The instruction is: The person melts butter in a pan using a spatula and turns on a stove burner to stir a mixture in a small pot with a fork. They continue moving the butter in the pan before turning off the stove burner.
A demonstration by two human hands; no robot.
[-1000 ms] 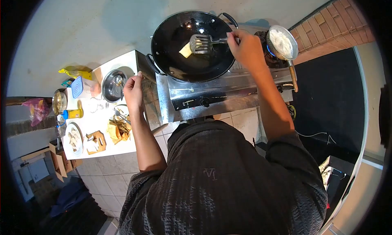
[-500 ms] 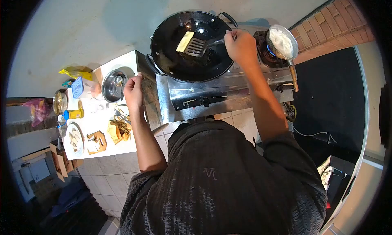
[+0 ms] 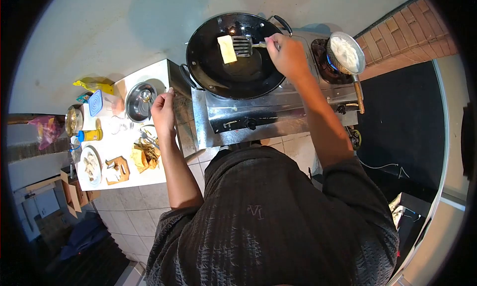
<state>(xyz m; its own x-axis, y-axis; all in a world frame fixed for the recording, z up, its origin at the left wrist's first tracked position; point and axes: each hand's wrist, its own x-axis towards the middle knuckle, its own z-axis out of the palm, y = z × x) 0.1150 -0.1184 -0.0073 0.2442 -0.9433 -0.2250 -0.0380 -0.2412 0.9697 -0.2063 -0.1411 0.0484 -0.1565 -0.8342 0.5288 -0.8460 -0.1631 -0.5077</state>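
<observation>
My right hand (image 3: 288,54) is closed around the handle of a slotted spatula (image 3: 242,46), its head inside a black wok (image 3: 248,82). Against the spatula's tip is a pale yellow rectangular piece of food (image 3: 227,49), whose kind I cannot make out. My left hand (image 3: 164,109) is held beside a steel bowl (image 3: 133,111) with its fingers curled together. Whatever they may hold is hidden. A metal ladle (image 3: 146,96) rests in that bowl, close to those fingers.
On the lit right burner stands a pot (image 3: 345,54) of white contents, its wooden handle pointing toward me. The white side table (image 3: 107,191) carries a plate of food (image 3: 90,166), a yellow jar (image 3: 92,135), a lidded plastic container (image 3: 99,104) and brown paper (image 3: 144,155).
The spatula has shifted slightly up and turned more level. The yellow piece now lies flatter, its broad face showing. My left hand stays in place.
</observation>
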